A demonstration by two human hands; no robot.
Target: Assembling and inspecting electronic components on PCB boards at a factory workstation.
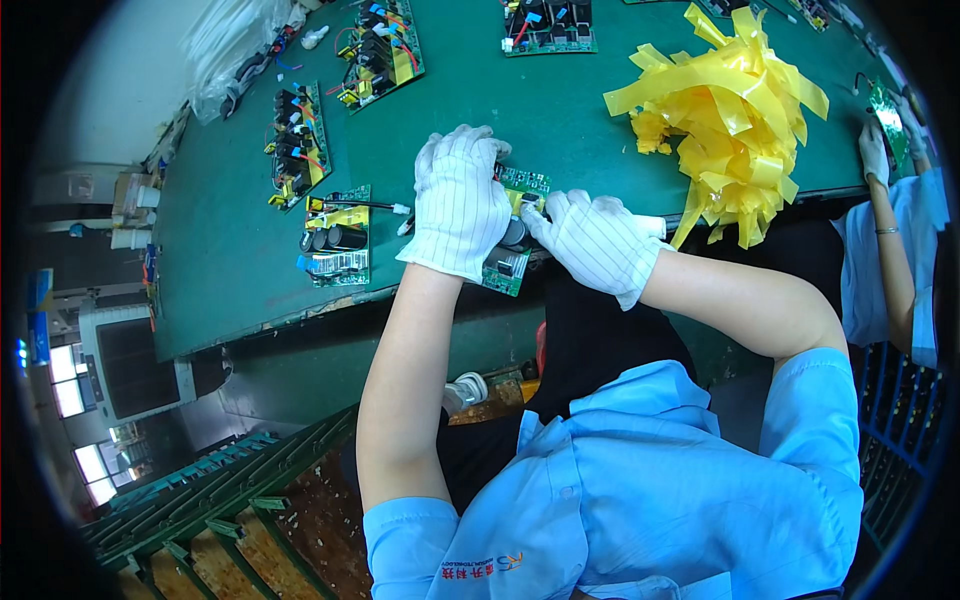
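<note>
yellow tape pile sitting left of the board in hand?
No: the heap of yellow tape strips lies to the right of the green circuit board that both gloved hands, left hand and right hand, hold.

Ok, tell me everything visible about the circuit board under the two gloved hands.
The circuit board is green and rectangular, carrying dark cylindrical capacitors and a patch of yellow tape. It lies at the near edge of the green table, its lower corner jutting past the edge. The left hand covers its left side; the right hand has its fingers on the middle. Much of it is hidden.
</note>
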